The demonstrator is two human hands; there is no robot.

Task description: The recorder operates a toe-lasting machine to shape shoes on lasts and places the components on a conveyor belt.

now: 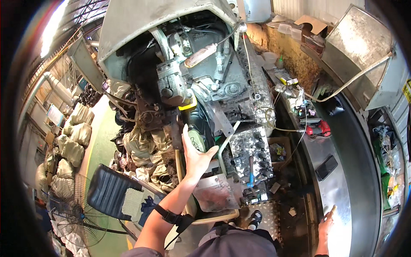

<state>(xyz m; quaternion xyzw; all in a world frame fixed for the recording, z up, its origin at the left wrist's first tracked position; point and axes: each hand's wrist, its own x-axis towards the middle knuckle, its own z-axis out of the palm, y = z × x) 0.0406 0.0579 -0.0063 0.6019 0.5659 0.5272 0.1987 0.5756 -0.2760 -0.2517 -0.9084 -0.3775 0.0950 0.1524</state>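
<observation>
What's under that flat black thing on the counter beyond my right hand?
Shiny metal counter shows around the flat black thing; whatever is directly beneath it is covered.

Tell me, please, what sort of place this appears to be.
Probably a factory workshop: a large, greasy machine stands with its inner parts exposed, stuffed sacks are piled at left, and a caged fan stands nearby.

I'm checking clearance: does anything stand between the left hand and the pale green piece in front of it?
Nothing visible does: the left hand is close to the pale green piece, thumb spread wide. Whether it touches is unclear.
</observation>
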